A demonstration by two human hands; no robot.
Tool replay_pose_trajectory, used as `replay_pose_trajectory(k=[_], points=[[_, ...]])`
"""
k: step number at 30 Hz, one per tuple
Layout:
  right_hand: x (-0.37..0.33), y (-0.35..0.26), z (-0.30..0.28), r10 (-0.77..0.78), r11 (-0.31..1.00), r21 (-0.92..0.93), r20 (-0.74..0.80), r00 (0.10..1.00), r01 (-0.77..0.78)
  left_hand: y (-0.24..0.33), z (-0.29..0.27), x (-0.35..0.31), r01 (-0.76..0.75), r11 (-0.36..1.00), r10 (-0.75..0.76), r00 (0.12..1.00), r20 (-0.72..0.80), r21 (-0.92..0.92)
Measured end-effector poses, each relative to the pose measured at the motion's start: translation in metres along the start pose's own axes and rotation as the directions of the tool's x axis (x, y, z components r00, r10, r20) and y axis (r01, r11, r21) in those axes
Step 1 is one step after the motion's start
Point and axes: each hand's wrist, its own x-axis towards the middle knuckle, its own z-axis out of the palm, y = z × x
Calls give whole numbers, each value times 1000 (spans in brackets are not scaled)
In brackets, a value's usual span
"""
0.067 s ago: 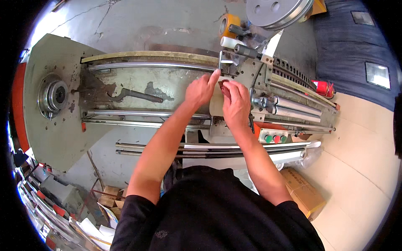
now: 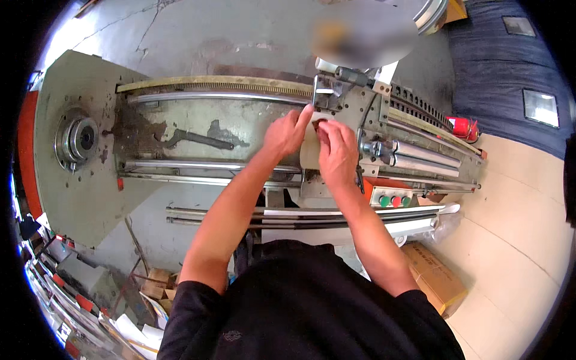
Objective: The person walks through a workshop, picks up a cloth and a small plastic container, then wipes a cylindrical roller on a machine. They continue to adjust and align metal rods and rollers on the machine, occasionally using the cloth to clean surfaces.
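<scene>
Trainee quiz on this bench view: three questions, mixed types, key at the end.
1. What lies on the machine bed, left of both hands?
A) a hammer
B) a hook-shaped wrench
C) a coiled hose
2. True or false: the left hand is off the wrench and close to the right hand, which has its fingers at a small reddish-brown piece.
3. Fill in: on the control box, the middle button sits between two green buttons and is coloured ____.

Key: 1. B; 2. true; 3. red.
</scene>
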Motion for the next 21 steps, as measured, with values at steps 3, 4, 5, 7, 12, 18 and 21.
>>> replay_pose_trajectory(k=[3,4,5,7,12,18,21], points=[[-10,4,1,-30,1000,-10,-9,1000,29,-32,16,-12,-491,824,446,870,-212,-281],[-8,2,3,-9,1000,-3,-17,1000,8,-38,19,-16,-628,716,566,778,-273,-306],[-4,0,3,12,1000,3,-25,1000,-12,-40,17,-8,-673,708,619,737,-272,-213],[0,0,5,13,1000,-1,-38,999,-13,-42,31,-6,-627,760,553,761,-339,-170],[-4,0,6,-11,1000,10,-23,1000,11,-25,29,18,-215,972,224,970,-95,100],[-14,2,4,-31,999,31,-25,999,31,-41,22,-8,-685,721,635,712,-301,-100],[-13,-2,4,-14,1000,22,-24,1000,14,-47,31,2,-651,751,586,734,-344,-110]])
